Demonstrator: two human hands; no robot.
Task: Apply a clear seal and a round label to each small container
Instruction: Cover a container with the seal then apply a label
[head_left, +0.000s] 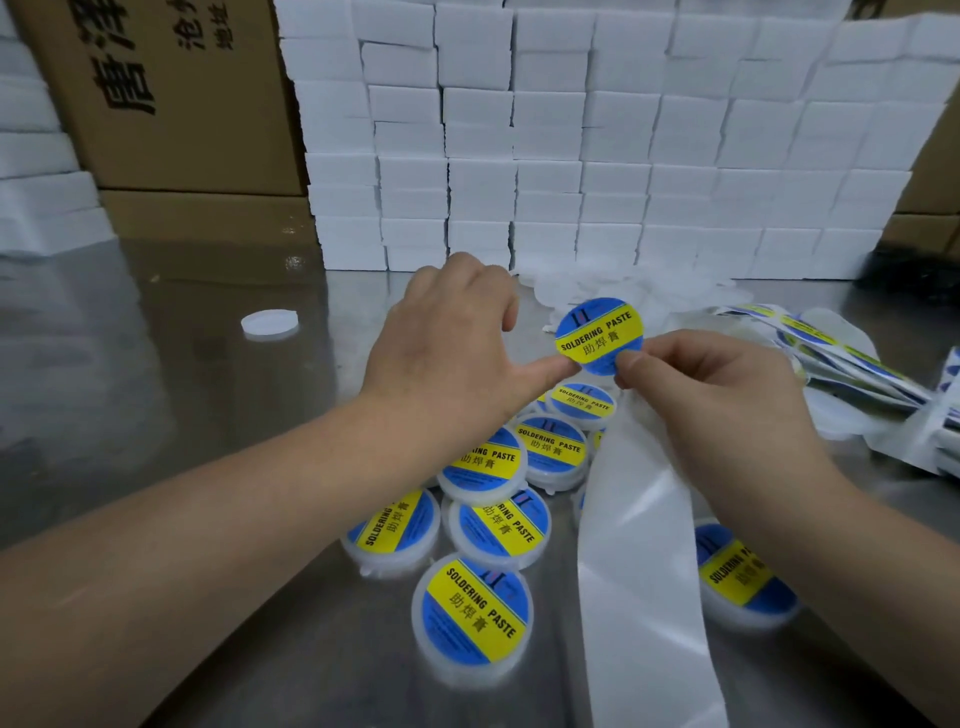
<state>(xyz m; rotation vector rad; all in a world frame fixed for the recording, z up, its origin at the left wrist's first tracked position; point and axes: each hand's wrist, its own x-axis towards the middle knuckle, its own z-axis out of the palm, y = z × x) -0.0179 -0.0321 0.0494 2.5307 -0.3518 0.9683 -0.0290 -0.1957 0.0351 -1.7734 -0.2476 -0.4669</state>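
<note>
Round label (599, 335), blue with a yellow band reading SOLDERING PASTE, is raised above the table between our two hands. Our right hand (722, 400) pinches its lower edge between thumb and fingertips. Our left hand (447, 353) grips nothing: its fingers are loosely bent and its thumb tip reaches the label's lower left edge. A white backing strip (639, 545) runs from under the right hand down toward us. Beneath our hands lie the small containers (472, 613), already labelled, clustered and partly overlapping, with one more (743, 582) to the right of the strip. They rest on a shiny metal table (182, 389). An unlabelled white lid (270, 323) lies apart to the left, and label sheets (841, 358) lie to the right. Behind, we see a wall of stacked white foam blocks (571, 156) and brown cartons (182, 104).
</note>
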